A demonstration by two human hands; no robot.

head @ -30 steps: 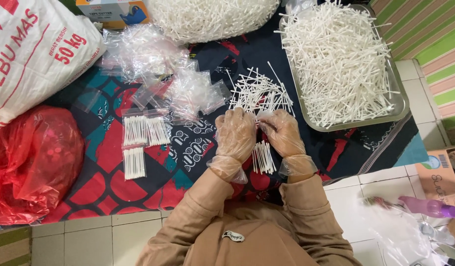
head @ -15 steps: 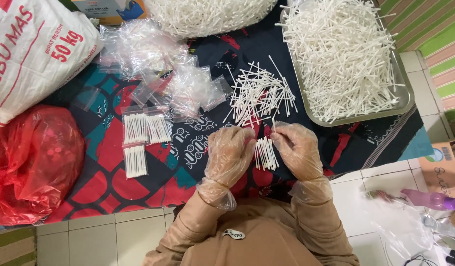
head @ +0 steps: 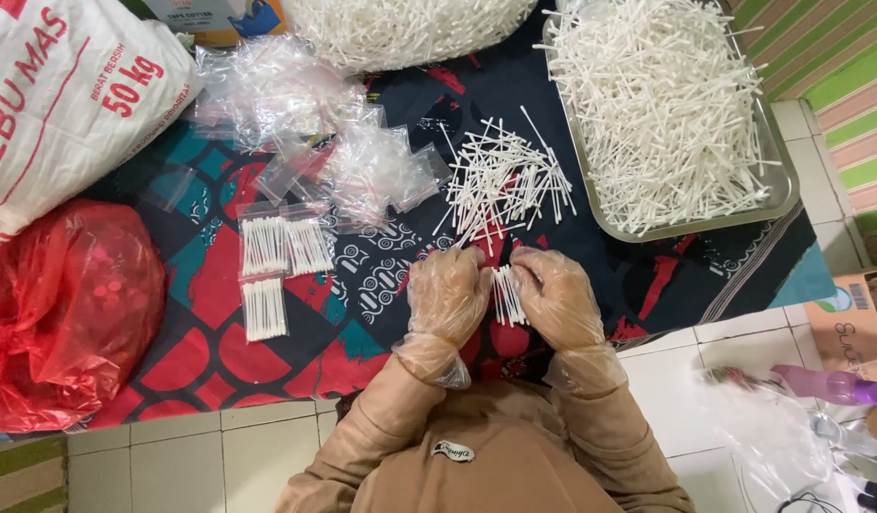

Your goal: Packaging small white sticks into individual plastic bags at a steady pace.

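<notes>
Both my hands wear clear plastic gloves. My left hand and my right hand press in from either side on a small bundle of white cotton swabs lying on the patterned cloth. Just beyond the hands lies a loose heap of cotton swabs. To the left lie three small clear bags filled with swabs.
A metal tray heaped with swabs sits at the upper right. A pile of empty clear bags lies upper left of centre. A white sack and a red plastic bag are at the left. A purple bottle lies on the tiles.
My hands drew back from the loose heap with swabs and have closed in on both sides of the small bundle, squeezing it together.
</notes>
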